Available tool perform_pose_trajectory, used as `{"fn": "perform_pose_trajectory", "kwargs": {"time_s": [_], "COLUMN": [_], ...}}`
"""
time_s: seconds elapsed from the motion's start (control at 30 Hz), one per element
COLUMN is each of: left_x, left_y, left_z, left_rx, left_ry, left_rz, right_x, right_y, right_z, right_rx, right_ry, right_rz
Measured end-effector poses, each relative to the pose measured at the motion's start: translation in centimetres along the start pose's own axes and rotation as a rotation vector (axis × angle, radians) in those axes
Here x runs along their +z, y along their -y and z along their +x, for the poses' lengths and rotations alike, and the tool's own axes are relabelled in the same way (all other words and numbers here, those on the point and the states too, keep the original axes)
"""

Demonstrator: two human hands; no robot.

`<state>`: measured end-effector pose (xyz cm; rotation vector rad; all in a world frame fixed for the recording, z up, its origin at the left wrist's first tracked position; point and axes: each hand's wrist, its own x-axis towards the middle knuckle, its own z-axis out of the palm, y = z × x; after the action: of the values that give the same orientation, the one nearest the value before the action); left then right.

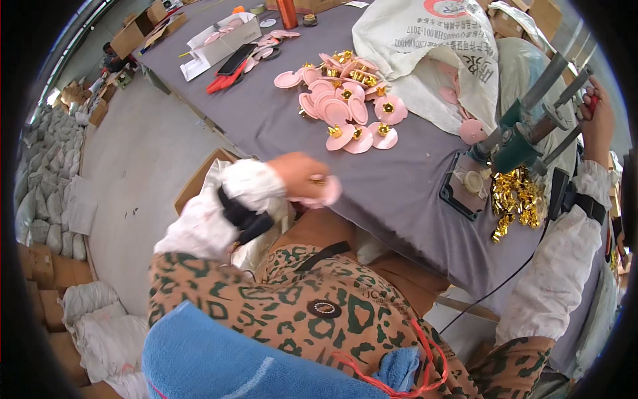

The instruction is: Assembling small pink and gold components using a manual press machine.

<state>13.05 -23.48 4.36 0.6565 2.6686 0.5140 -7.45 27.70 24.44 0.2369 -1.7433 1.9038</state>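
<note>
My left hand (297, 174), slightly blurred, is closed on a pink disc (328, 193) with a gold crown-shaped piece on it, over the table's near left edge. At the right, my right hand (599, 120) wraps round the red-knobbed lever (589, 105) of a green hand press (514, 151). A pale round part sits on the press's base (458, 189). Beside that base lies a heap of shiny gold crown pieces (517, 199). Farther back, pink discs (332, 103), many bearing gold crowns, are piled on the grey-covered table (399, 176).
A white woven sack (425, 50) with pink discs in its mouth lies behind the press. At the far left of the table are a white box (222, 46), a phone (236, 61) and an orange cylinder (286, 13). An open carton (199, 179) stands beside the table.
</note>
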Motion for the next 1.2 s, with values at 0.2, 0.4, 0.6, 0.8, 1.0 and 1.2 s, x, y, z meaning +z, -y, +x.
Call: {"fn": "perform_pose_trajectory", "kwargs": {"time_s": [0.2,0.4,0.6,0.8,1.0,1.2], "left_x": [0.2,1.0,0.1,1.8,6.0,6.7], "left_y": [6.7,5.5,3.0,-9.1,-15.3,-17.8], "left_z": [-7.9,5.6,9.1,14.7,24.5,27.2], "left_rx": [-0.294,-0.269,-0.213,0.138,0.268,0.267], "left_ry": [0.327,-0.499,-0.616,-0.553,-0.488,-0.434], "left_rz": [0.135,-0.215,-0.321,-0.467,-0.461,-0.367], "right_x": [0.5,-0.1,-4.1,2.6,2.5,2.1], "right_y": [0.4,0.3,-1.9,1.4,-0.6,0.8], "right_z": [-0.4,-0.6,1.9,-3.0,-1.0,-1.3], "right_rx": [-0.045,-0.046,-0.058,-0.086,-0.019,0.038], "right_ry": [-0.045,-0.068,0.080,-0.120,-0.082,-0.118], "right_rz": [-0.035,0.007,0.226,0.018,0.010,-0.015]}}
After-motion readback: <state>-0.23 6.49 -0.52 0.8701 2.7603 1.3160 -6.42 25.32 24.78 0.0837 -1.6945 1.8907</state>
